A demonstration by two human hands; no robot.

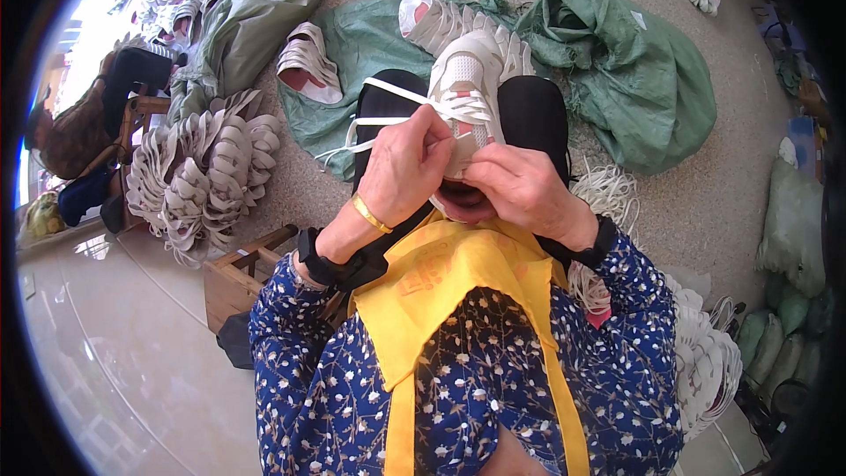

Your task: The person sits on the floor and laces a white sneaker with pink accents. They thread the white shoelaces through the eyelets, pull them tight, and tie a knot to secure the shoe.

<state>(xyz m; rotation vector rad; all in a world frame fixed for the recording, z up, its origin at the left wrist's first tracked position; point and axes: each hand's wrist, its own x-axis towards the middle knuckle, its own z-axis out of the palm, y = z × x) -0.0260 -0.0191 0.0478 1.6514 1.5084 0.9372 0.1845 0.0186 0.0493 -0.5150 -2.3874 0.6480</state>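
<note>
A white and beige shoe upper (462, 70) rests between my knees, its toe pointing away from me. White shoelace (388, 86) runs through its eyelets, with loose lengths trailing to the left over my knee. My left hand (404, 164) is closed in a pinch by the upper's left eyelets, on the lace. Its fingertips partly hide the grip. My right hand (523, 190) pinches the upper's edge beside the tongue (462, 155). Below the fingers the heel opening shows a reddish lining (465, 204).
Green woven sacks (639, 79) lie ahead, with nested shoe uppers (310, 62) on them. A large bundle of uppers (203, 176) is at left, near a wooden stool (242, 278). Bundled white laces (608, 194) lie right of my knee. Another person (84, 137) sits far left.
</note>
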